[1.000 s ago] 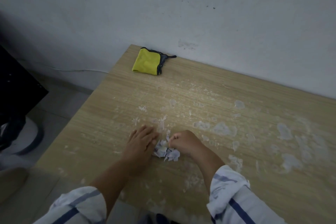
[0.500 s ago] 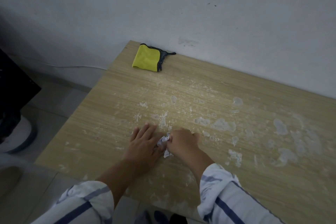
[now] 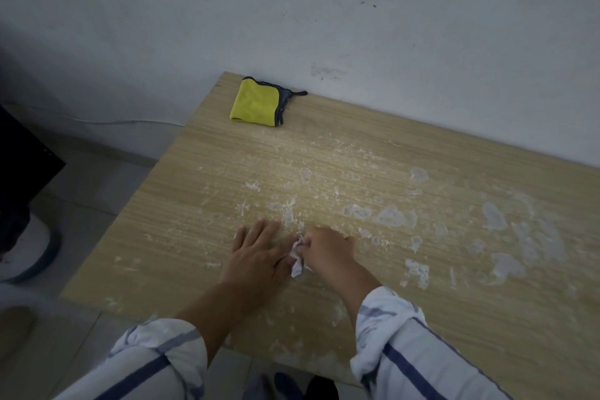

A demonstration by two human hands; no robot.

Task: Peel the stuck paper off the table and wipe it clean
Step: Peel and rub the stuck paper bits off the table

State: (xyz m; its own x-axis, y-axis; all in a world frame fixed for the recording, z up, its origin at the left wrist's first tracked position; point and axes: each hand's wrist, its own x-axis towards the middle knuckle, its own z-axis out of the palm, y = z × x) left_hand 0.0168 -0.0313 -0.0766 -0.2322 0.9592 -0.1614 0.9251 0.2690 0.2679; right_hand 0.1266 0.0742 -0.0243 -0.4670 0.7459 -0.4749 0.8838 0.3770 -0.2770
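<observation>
"Two hands are down on the table (image 3: pixel 181 211), so we start at the left. What do we have there?"

"At the far left corner, against the wall (image 3: pixel 324 26), the cloth (image 3: pixel 256 104) lies folded and untouched. We judge it soft and light, best taken by its yellow body and not by the dark trim trailing off one corner. Nearer us, our left hand (image 3: pixel 256 256) lies flat with its fingers straight and together, pressing the wood just beside the wad."

"And the wad itself?"

"The wad (image 3: pixel 297 256) of peeled paper sits between our hands and touches both. Our right hand (image 3: pixel 328 253) has its fingers curled and pinches the wad low against the table."

"How will it handle?"

"We take it to be light, limp and easy to crush or tear, so a gentle pinch should be enough. The patches (image 3: pixel 394 216) to the right are another matter. They are thin and pale, stuck flat to the wood, and scattered from the middle out toward the right edge. We expect them to shred rather than lift whole. We would catch each one at a raised edge with a nail and pull low along the surface."

"Is wiping close?"

"Not by our reckoning, with so much paper stuck."

"Any writing to read?"

"None that we can make out. We see no brand on the cloth, no print on the wad or patches, and only dark specks on the wall."
</observation>
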